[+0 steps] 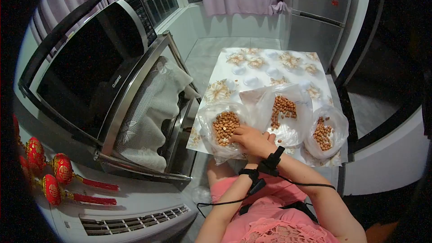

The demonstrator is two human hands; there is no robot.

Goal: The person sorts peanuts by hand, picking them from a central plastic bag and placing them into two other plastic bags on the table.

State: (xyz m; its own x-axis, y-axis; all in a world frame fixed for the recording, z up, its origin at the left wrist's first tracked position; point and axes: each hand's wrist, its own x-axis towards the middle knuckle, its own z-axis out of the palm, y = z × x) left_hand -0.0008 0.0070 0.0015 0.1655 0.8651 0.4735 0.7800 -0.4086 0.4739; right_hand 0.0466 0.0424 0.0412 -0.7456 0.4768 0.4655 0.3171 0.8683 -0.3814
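Observation:
My right hand (252,140) reaches across to the left plastic bag (208,117), fingers bent together at the edge of its pile of peanuts (226,126). What its fingertips hold, if anything, is hidden. My left hand (270,137) lies mostly behind the right hand and wrist. Only some of its fingers show, pointing at the middle plastic bag (302,112). That bag lies spread open with peanuts (284,107) toward its far side. A single peanut (279,141) sits close to the left fingertips. At the right, another plastic bag (340,123) contains peanuts (322,134).
A flowered cloth covers the table (261,69). Left of it stands a metal rack (144,69) with a microwave (90,63) on top and a lace cloth (150,117) hanging inside. A fridge (315,22) stands behind at the right. Black cables (310,183) run from both wrist straps.

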